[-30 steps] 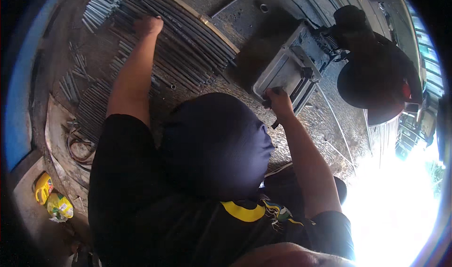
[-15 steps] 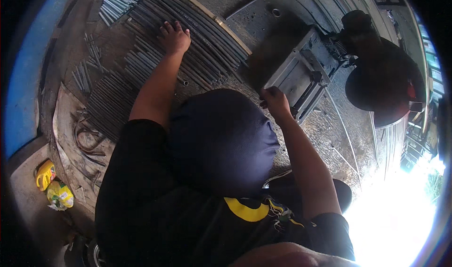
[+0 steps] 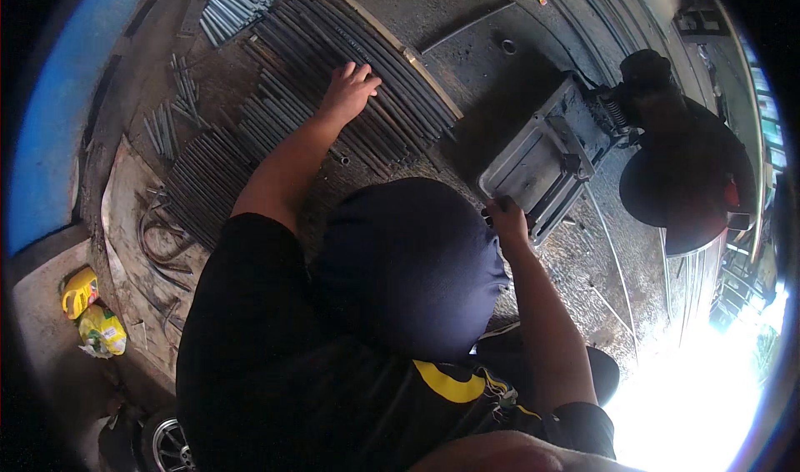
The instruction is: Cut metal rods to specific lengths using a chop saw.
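Note:
My left hand (image 3: 350, 94) lies over the dark metal rods (image 3: 398, 90), its fingers a little bent and apart, touching their tops. These rods lie side by side in a wide, slanting row on the ground. My right hand (image 3: 508, 220) is closed at the near corner of the metal base (image 3: 521, 151) of a cut-off saw. A small dark part shows at its fingertips, but I cannot make out what it is. The saw's large dark round guard (image 3: 687, 172) stands to the right of the base.
Short bright metal pieces (image 3: 237, 7) lie at the far left, with more thin rods (image 3: 208, 176) nearer. A light strip (image 3: 392, 34) borders the dark rods. A loose bar (image 3: 467, 27) and a ring (image 3: 508, 47) lie beyond. Yellow packages (image 3: 102, 330) sit at left.
The view has shifted slightly. My left hand has slid right along the rods, with its fingers more bent. My right hand has moved slightly nearer me, still at the saw base's corner.

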Demonstrator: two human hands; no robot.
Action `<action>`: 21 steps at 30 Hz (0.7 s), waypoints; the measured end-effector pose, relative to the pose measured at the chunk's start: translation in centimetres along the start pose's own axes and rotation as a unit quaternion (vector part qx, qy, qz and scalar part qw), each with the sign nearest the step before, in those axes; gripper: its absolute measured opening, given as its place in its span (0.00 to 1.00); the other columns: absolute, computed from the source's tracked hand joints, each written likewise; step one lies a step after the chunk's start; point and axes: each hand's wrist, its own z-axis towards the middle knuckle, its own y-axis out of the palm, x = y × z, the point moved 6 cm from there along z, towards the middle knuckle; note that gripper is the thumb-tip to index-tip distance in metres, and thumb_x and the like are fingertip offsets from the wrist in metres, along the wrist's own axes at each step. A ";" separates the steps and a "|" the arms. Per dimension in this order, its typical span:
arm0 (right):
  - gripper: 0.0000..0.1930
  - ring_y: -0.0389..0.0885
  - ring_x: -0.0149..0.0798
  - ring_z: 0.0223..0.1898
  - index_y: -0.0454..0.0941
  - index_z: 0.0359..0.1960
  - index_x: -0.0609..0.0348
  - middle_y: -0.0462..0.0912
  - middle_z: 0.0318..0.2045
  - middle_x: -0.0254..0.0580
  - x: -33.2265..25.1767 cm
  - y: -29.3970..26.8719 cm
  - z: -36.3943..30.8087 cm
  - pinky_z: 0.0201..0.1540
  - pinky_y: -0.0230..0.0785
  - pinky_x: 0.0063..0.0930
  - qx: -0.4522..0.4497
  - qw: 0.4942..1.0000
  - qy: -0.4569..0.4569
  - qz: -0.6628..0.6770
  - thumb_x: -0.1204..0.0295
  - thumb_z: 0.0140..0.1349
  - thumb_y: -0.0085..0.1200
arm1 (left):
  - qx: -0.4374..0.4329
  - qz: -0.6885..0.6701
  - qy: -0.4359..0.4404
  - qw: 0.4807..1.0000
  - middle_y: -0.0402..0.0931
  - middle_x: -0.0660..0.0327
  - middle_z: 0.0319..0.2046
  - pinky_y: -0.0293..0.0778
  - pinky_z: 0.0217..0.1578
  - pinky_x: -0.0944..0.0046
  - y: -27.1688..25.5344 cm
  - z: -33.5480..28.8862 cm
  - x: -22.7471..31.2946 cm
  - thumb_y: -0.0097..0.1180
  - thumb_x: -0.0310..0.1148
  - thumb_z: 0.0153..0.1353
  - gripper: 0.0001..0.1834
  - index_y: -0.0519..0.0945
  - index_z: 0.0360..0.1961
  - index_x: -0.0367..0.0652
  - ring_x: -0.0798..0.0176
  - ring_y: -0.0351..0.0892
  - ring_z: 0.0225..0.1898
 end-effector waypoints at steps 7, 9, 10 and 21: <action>0.14 0.77 0.33 0.22 0.72 0.38 0.68 0.79 0.26 0.43 -1.6 0.4 -0.7 0.27 0.69 0.27 -0.001 1.000 0.002 0.010 0.66 0.62 0.48 | -0.032 -0.050 0.116 0.991 0.71 0.56 0.40 0.60 0.55 0.48 -0.3 1.9 0.2 0.52 0.28 0.57 0.07 0.75 0.38 0.43 0.50 0.68 0.47; 0.14 0.77 0.33 0.23 0.72 0.37 0.68 0.79 0.27 0.43 -2.3 -0.1 -0.9 0.27 0.69 0.27 0.003 0.999 -0.020 -0.029 0.66 0.62 0.48 | -0.043 -0.094 0.100 0.990 0.73 0.55 0.36 0.67 0.46 0.52 -0.1 2.6 0.0 0.52 0.25 0.55 0.07 0.72 0.36 0.41 0.49 0.72 0.44; 0.13 0.77 0.33 0.24 0.72 0.36 0.68 0.79 0.27 0.43 -2.5 -0.5 -1.1 0.28 0.70 0.26 0.013 0.998 -0.017 -0.064 0.66 0.62 0.48 | -0.048 -0.108 0.100 0.988 0.73 0.55 0.36 0.67 0.46 0.52 -0.1 3.1 0.1 0.52 0.25 0.55 0.07 0.72 0.36 0.41 0.49 0.72 0.44; 0.22 0.78 0.35 0.33 0.73 0.46 0.69 0.80 0.33 0.46 -5.9 -2.0 -4.4 0.38 0.69 0.30 -0.015 0.996 -0.066 0.055 0.58 0.62 0.49 | 0.136 -0.283 0.193 0.930 0.76 0.52 0.33 0.70 0.36 0.53 -12.4 8.5 12.8 0.52 0.26 0.56 0.06 0.73 0.36 0.41 0.45 0.75 0.37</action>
